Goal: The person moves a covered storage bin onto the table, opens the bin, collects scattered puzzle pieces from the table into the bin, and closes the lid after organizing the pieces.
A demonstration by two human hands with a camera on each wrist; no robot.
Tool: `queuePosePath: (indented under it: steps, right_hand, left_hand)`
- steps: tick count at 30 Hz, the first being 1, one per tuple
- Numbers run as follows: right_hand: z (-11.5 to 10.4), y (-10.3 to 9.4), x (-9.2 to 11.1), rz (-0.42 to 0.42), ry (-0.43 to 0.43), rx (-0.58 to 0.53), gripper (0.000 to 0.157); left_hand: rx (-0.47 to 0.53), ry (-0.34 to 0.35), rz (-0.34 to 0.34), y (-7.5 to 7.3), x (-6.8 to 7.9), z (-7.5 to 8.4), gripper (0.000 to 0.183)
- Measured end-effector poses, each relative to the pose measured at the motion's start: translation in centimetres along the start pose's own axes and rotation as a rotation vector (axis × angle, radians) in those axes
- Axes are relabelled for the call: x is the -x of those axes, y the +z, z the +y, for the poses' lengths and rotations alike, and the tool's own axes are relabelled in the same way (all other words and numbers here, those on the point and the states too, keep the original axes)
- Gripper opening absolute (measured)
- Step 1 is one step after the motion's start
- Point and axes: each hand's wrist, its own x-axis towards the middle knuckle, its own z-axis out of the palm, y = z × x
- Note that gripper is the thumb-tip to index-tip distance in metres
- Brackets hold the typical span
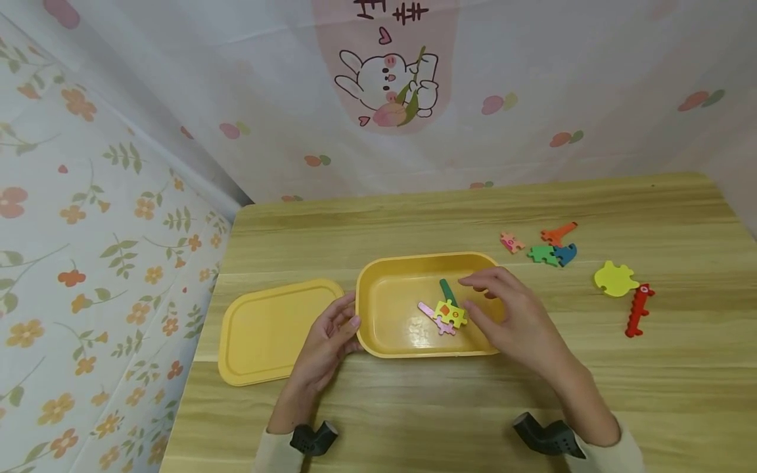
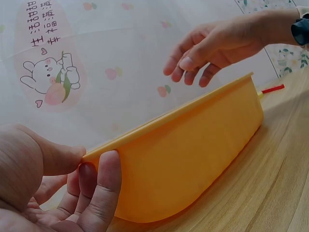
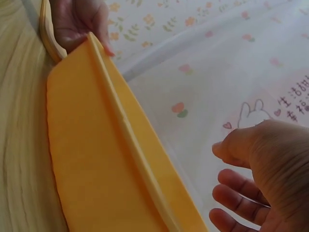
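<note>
A yellow plastic box (image 1: pixel 378 348) with no lid on it stands on the table. My left hand (image 1: pixel 331 341) holds its left end, and in the left wrist view the thumb pinches the rim (image 2: pixel 145 126) against the fingers outside. Over the right end of the box hovers my right hand (image 1: pixel 514 322), fingers relaxed and apart from the thumb, nothing between them. Inside the box lie a yellow puzzle piece (image 1: pixel 451 314), a green piece (image 1: pixel 448 291) and a pink piece (image 1: pixel 427 310), partly overlapping.
Left of the box lies its flat yellow lid (image 1: pixel 266 335). To the right are a pink piece (image 1: pixel 512 242), an orange piece (image 1: pixel 558 233), a green piece (image 1: pixel 543 255), a blue piece (image 1: pixel 565 254), a round yellow-green piece (image 1: pixel 615 279) and a red piece (image 1: pixel 637 312). A printed curtain (image 1: pixel 254 85) hangs behind.
</note>
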Motion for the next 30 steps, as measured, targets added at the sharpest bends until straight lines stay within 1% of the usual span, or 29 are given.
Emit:
queuePosePath:
  steps: [9, 14, 21, 27, 30]
  right_hand:
    - [0.8, -1.5, 0.0, 0.078, 0.028, 0.018, 0.034]
    - [1.4, -2.0, 0.1, 0.09, 0.074, 0.037, 0.031]
    - [2.5, -3.1, 0.4, 0.105, 0.128, 0.075, 0.035]
    - [3.8, -4.4, 0.8, 0.171, 0.145, 0.094, 0.038]
    - [4.5, -4.8, 1.0, 0.2, 0.168, 0.102, 0.037]
  left_hand:
    - [0.015, -0.001, -0.002, 0.0, 0.1, -0.1, 0.058]
    - [0.013, -0.001, -0.001, -0.1, 0.1, -0.1, 0.057]
    - [0.012, -0.005, -0.002, 0.0, 0.1, -0.2, 0.057]
    - [0.013, 0.004, -0.007, 0.0, 0.1, -0.1, 0.056]
    - [0.013, 0.01, -0.013, -0.1, 0.1, -0.1, 0.057]
